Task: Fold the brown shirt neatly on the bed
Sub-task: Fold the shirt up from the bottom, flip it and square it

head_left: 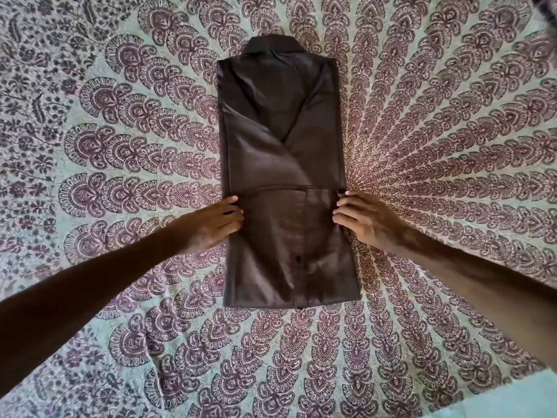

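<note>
The brown shirt point(283, 164) lies flat on the bed, folded into a long narrow strip. Its collar is at the far end, its sleeves are crossed over the body, and its hem is nearest me. My left hand point(208, 224) reaches in from the left, with its fingertips closed on the strip's left edge a little below the middle. My right hand point(364, 218) mirrors it on the right edge, fingers curled onto the cloth. How far the fingers go under the fabric is hidden.
The bed is covered by a pale green sheet point(120, 131) printed with purple paisley fans that spreads all around the shirt. A plain pale strip point(518, 393) shows at the near right corner. A dark blurred object point(547, 4) sits at the top right.
</note>
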### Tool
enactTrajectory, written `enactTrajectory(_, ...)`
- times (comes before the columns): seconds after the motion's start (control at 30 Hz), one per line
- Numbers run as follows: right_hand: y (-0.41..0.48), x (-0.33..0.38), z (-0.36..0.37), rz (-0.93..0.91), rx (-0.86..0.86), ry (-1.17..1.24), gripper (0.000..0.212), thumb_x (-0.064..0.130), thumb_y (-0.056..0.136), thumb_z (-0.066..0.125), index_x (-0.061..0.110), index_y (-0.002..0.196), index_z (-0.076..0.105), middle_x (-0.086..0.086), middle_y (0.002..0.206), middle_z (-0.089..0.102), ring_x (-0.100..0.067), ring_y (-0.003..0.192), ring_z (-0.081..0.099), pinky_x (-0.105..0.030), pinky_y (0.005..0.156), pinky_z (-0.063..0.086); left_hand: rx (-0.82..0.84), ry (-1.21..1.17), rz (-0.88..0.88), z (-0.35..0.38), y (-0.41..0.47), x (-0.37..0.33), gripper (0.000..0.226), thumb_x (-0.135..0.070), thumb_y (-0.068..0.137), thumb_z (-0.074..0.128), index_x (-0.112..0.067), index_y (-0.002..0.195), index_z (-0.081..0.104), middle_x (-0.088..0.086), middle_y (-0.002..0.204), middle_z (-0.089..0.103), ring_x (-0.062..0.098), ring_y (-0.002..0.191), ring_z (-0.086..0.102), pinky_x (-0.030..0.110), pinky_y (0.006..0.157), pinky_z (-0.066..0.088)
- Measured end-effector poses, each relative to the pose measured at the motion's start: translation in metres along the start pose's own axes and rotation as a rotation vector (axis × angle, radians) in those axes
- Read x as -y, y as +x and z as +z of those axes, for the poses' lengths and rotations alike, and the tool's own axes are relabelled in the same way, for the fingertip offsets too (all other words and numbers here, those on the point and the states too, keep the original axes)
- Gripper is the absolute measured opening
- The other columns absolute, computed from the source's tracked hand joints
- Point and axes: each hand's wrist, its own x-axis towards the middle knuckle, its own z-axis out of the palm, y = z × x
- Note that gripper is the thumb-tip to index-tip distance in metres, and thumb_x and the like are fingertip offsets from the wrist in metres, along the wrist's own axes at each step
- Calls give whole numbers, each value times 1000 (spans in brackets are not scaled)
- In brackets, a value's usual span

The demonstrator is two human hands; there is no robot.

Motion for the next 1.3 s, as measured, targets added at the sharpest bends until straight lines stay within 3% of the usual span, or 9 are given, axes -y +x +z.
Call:
enactTrajectory(0.1,17,7,-15,244,-5,229,31,-3,73,66,13,99,63,-3,95,64,-22,91,59,-38,90,48,-151,-333,-347,-15,13,-11,41,-1,80,58,-16,116,45,15,106,61,30,102,58,29,100,43)
enactTrajectory(0.23,60,-10,-46,985,-20,1234,9,17,96,53,17,91,61,0,80,59,-11,71,56,-27,69,46,-333,-745,-933,-43,46,3,23,1,94,46,-17,109,45,3,78,58,17,65,57,16,50,47)
enactTrajectory(0.3,76,-37,-54,1115,-29,1329,15,8,97,51,14,88,61,1,79,60,-8,69,57,-22,63,47,-410,-1150,-1192,-56,62,27,15,-7,98,46,-5,110,54,3,87,60,19,76,57,12,56,46)
enactTrajectory(0.4,94,-65,-52,1197,-35,1384,16,13,93,52,17,82,63,-2,82,64,-16,75,58,-28,65,48,-421,-1603,-1339,-71,75,51,19,-18,97,46,-5,98,59,6,89,63,23,81,59,30,73,49)
enactTrajectory(0.5,105,-74,-40,1321,-64,1303,25,41,94,56,18,96,67,-4,98,69,-21,88,65,-32,76,53,-426,-1545,-1410,-74,83,60,25,-30,99,46,-11,100,63,8,107,68,25,98,63,39,94,50)
enactTrajectory(0.6,112,-75,-30,1389,-120,1142,52,60,89,54,15,112,67,-6,109,67,-24,98,63,-33,85,51,-434,-1405,-1395,-71,87,61,39,-39,97,50,-9,119,61,7,111,65,24,98,62,28,79,49)
enactTrajectory(0.77,117,-57,-21,1146,-370,754,37,34,94,58,-2,91,63,-17,82,67,-31,73,61,-35,61,47,-403,-790,-1405,-65,94,58,26,-36,97,51,-12,103,60,1,87,56,14,71,50,24,53,33)
enactTrajectory(1.0,145,-39,-23,1114,-752,560,19,18,102,44,7,98,59,-1,65,56,-6,49,44,-23,41,31,-820,-702,-1364,-67,111,60,19,-24,104,33,-12,100,46,-7,68,43,6,57,40,16,45,31)
enactTrajectory(1.3,155,-57,-12,1285,-391,375,27,26,104,39,7,113,57,-16,90,70,-34,79,66,-32,59,38,-605,-606,-1450,-56,121,83,35,-31,104,33,-3,116,49,10,86,55,23,72,51,31,62,38)
